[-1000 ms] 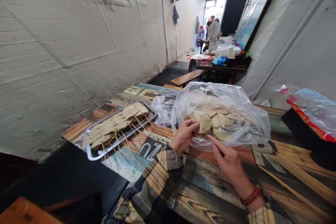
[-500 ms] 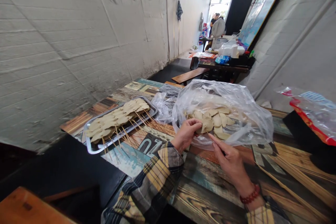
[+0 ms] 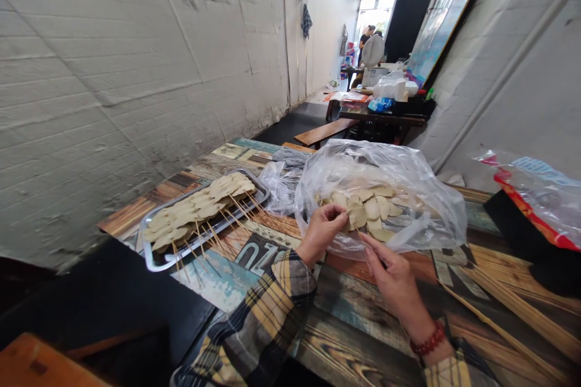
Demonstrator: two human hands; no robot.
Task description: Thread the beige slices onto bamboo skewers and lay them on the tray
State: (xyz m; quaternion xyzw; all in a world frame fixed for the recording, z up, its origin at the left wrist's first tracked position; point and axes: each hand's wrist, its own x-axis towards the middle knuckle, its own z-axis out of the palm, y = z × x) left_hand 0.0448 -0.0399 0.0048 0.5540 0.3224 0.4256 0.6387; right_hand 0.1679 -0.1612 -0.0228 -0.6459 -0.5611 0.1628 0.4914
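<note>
Above the opening of a clear plastic bag, my left hand pinches the edge of a flat beige slice. Thumb and fingers of my right hand are closed on a thin bamboo skewer, whose visible end is at the slice's lower edge. Whether it has pierced the slice I cannot tell. More beige slices lie loose inside the bag. To the left, a metal tray bears rows of skewered slices, their sticks poking out over its near side.
Loose bamboo skewers lie at the right of the wood-patterned table. Behind them is a black box with a red-edged plastic package. A crumpled clear bag sits beside the tray. Farther back are a bench, another table and people.
The view has turned slightly to the right, so the surroundings appear shifted left. Both hands keep nearly the same pose at the slice and skewer.
</note>
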